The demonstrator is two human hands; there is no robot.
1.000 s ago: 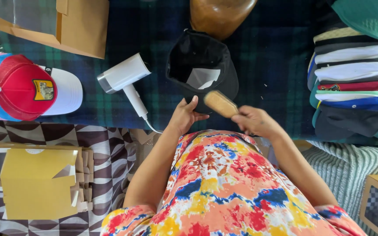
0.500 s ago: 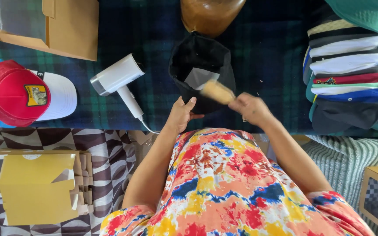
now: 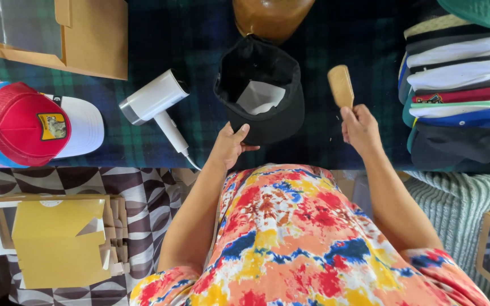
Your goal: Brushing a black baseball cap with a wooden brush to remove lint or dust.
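A black cap lies upside down on the dark plaid cloth, a pale label showing inside it. My left hand grips the cap's near edge by the brim. My right hand holds a small wooden brush by its handle, raised to the right of the cap and apart from it.
A white hair dryer lies left of the cap, a red and white cap further left. Several stacked caps sit at the right. A brown wooden form stands behind the cap. Cardboard boxes lie at the lower left.
My right hand has swung the brush off the cap's brim and out to the right. My left hand has stayed on the cap.
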